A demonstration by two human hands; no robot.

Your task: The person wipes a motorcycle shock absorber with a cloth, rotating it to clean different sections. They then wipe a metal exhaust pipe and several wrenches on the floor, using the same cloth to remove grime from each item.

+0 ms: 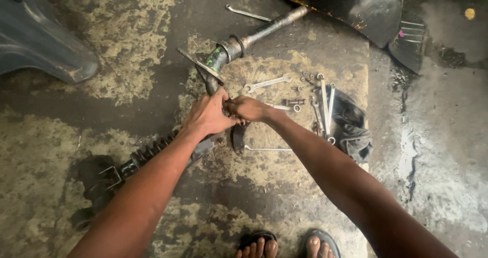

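Shiny metal spanners (267,83), rough stained concrete floor (127,50)

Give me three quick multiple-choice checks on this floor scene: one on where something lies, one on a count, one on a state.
1. Where do the loose spanners lie?
A. right of the hands, beside the dark cloth
B. on the chair
C. between the feet

2. How many hands are on the metal part?
A. none
B. one
C. two

3. What state is the coil spring in?
A. hanging from the wall
B. lying on the floor
C. standing upright

Answers:
1 A: the spanners sit by the dark cloth, right of the hands.
2 C: left hand and right hand meet in one grip on the metal part.
3 B: the coil spring lies flat on the stained floor.
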